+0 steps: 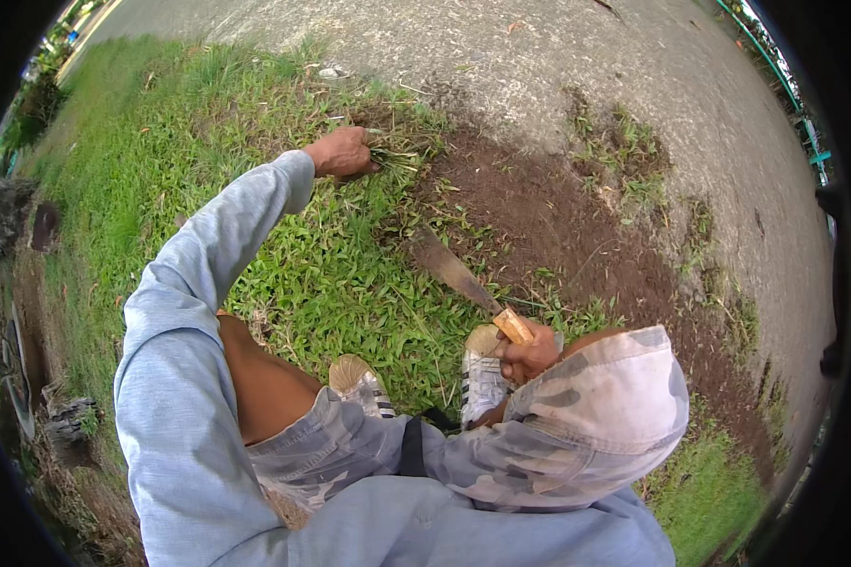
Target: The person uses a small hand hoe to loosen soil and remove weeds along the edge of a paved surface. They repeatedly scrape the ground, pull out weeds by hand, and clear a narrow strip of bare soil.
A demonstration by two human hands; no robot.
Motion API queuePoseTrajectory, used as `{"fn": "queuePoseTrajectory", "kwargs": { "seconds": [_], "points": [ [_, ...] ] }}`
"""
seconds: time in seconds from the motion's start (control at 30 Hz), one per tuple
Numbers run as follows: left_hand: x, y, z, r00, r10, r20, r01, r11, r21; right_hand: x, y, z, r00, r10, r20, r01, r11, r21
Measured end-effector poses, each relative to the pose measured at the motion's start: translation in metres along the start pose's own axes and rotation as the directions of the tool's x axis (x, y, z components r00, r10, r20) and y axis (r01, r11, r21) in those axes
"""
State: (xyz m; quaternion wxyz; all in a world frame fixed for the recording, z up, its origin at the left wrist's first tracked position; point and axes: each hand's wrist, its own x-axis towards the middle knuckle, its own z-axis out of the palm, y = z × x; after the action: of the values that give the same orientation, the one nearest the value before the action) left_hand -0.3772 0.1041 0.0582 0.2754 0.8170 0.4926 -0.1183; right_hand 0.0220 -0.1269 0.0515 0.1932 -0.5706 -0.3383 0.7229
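Note:
My left hand (pixel 342 152) is stretched out ahead, its fingers closed around a tuft of grass (pixel 397 160) at the border of the lawn. Down by my right shoe (pixel 484 375), my right hand (pixel 530 351) grips the wooden handle (pixel 513 327) of a broad-bladed knife, probably a machete. Its worn, rusty blade (pixel 451 268) points forward and left, with the tip low over leafy grass. Bare brown soil (pixel 539 205) lies to the right of the blade. The roots of the held tuft cannot be made out.
Green grass (pixel 333 283) spreads before my shoes and to the left. A rough concrete pavement (pixel 723 142) curves along the top and right, with grass clumps (pixel 627 152) on its edge. A weathered stump (pixel 71 429) stands far left, and a green fence (pixel 773 60) runs at the upper right.

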Motion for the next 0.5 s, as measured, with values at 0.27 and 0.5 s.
{"fn": "queuePoseTrajectory", "kwargs": {
  "seconds": [0.27, 0.5],
  "points": [
    [-0.057, 0.027, 0.047, 0.945, 0.328, -0.019, -0.326, 0.944, 0.056, -0.023, -0.018, -0.071, 0.959, 0.078, 0.273, -0.12, 0.983, 0.14],
    [-0.077, 0.047, 0.125, 0.923, 0.376, 0.083, -0.384, 0.916, 0.116, -0.004, -0.025, -0.052, 0.908, 0.288, 0.305, -0.259, 0.957, -0.133]
  ]
}}
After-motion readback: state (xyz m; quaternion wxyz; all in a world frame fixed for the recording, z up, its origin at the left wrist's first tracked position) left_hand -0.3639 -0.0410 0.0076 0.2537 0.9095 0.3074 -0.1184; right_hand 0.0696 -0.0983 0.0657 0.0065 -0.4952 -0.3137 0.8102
